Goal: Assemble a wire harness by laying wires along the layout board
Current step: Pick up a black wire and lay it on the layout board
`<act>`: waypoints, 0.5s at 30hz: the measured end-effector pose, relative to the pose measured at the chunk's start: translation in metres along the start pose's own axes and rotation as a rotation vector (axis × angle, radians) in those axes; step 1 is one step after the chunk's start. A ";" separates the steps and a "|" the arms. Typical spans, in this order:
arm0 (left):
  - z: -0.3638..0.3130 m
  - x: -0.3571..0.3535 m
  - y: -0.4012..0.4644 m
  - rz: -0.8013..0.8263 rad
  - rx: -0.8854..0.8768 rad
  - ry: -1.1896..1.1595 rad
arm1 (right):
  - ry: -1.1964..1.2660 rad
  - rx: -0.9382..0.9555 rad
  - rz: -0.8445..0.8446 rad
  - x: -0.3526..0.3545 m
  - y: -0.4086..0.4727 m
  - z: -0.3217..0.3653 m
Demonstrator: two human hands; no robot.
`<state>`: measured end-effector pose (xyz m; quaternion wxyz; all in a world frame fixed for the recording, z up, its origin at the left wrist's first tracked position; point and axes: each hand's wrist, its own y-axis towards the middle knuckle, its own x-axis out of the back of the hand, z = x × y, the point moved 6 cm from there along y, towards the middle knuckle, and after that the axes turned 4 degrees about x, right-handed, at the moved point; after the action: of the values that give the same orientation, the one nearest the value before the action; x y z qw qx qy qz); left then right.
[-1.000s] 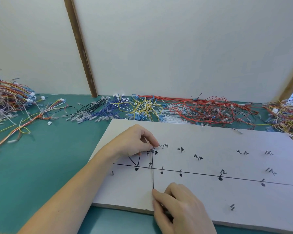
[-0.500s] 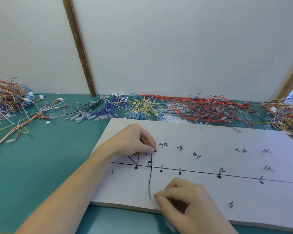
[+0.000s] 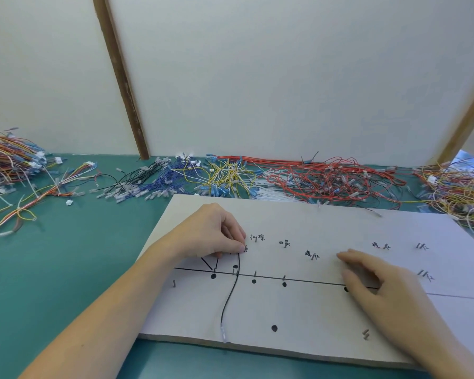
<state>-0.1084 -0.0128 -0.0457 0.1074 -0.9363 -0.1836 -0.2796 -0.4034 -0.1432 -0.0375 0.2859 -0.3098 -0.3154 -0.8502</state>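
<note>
A grey layout board [image 3: 307,318] lies on the green table, marked with a long black line, dots, small pegs and handwritten labels. A black wire [image 3: 228,296] runs from under my left hand down the board to a clear terminal at the front edge. My left hand [image 3: 214,233] pinches the wire's upper end near a peg at the board's left part. My right hand [image 3: 378,285] hovers over the middle of the board with fingers loosely spread, holding nothing, and it covers part of the black line.
Heaps of loose wires line the back of the table: black and blue wires [image 3: 153,181], yellow wires [image 3: 225,176], red wires [image 3: 326,179], mixed bundles at far left [image 3: 8,162] and far right [image 3: 460,192]. A white wall with wooden strips stands behind.
My right hand let go of the wire's lower end and moved up and right over the board. The freed wire now curves to the front edge. My left hand stayed.
</note>
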 end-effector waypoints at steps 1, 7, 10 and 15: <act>0.001 0.000 0.000 -0.001 0.004 -0.007 | -0.014 0.006 0.041 -0.002 0.000 -0.003; 0.000 0.001 -0.002 -0.005 0.009 -0.010 | -0.002 0.049 0.198 -0.009 -0.002 -0.009; -0.001 0.000 -0.002 -0.007 0.006 -0.012 | 0.029 0.052 0.184 -0.009 0.001 -0.012; -0.001 0.001 -0.001 -0.015 0.004 -0.015 | 0.042 0.047 0.232 -0.011 0.003 -0.017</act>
<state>-0.1089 -0.0116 -0.0446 0.1056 -0.9366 -0.1921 -0.2732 -0.4001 -0.1540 -0.0538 0.3958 -0.3197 -0.2912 -0.8101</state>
